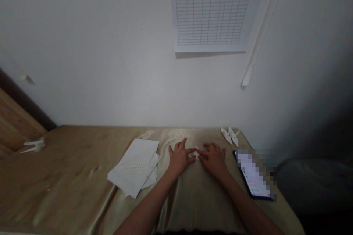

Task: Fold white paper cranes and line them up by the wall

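A small piece of folded white paper (pixel 196 153) lies on the gold cloth, between my two hands and partly hidden by the fingertips. My left hand (pixel 180 157) has its index finger and thumb on the paper's left side, the other fingers spread out over the cloth. From the right, my right hand (pixel 213 158) pinches at the same paper with index finger and thumb, its other fingers raised and bent. Beyond the right hand sit white folded paper figures (pixel 230 136) with pointed ends.
A loose stack of white paper sheets (pixel 135 165) lies left of my hands. To the right is a phone (pixel 253 176) with its screen lit. Another white paper piece (pixel 34 145) rests at far left. A printed table sheet (pixel 211 18) hangs on the wall behind.
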Tool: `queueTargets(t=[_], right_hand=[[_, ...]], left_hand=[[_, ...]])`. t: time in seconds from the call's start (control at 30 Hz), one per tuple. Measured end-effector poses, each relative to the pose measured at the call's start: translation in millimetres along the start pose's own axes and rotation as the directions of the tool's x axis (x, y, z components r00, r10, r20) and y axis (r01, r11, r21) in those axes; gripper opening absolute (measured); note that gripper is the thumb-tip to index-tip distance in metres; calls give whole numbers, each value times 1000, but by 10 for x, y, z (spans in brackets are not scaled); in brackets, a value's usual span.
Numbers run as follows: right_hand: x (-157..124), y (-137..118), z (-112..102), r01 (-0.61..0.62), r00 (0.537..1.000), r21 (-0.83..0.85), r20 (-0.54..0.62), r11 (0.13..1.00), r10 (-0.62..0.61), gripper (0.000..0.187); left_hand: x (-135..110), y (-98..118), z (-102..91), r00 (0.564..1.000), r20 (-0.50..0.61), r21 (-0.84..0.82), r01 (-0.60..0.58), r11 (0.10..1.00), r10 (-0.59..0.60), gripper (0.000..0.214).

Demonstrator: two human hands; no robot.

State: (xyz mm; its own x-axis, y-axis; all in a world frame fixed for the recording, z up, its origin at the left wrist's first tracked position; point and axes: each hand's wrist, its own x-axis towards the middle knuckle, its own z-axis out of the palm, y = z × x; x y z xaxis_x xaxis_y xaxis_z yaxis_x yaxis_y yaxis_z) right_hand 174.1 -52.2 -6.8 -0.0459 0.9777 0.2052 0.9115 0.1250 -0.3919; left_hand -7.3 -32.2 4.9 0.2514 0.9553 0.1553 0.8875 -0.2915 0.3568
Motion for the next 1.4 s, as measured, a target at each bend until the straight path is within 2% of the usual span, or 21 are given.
queueTargets(t=[0.3,0.53,0.7,0.93,1.17,1.4], right_hand=[[14,11,47,-4,999,-74,32,997,6,41],[10,12,87,9,1000,-115,27,993,-6,46],[0,47,109,-5,1000,-95,-11,995,4,49],[-12,69,114,20,999,-25,-41,999,-21,38],[26,109,149,49,995,58,-91,997,-44,34],[54,159,182,73,991,178,-125,981,-51,23]], left_hand=[[11,8,22,997,77,44,7,999,-10,48],[9,-11,76,998,59,58,16,998,-20,54],[0,-5,75,999,45,45,-6,999,4,48],[3,9,69,999,45,-41,-2,999,4,40],[2,6,68,999,-43,-137,4,991,-10,38],[3,9,58,998,-65,-193,-9,981,-3,38]])
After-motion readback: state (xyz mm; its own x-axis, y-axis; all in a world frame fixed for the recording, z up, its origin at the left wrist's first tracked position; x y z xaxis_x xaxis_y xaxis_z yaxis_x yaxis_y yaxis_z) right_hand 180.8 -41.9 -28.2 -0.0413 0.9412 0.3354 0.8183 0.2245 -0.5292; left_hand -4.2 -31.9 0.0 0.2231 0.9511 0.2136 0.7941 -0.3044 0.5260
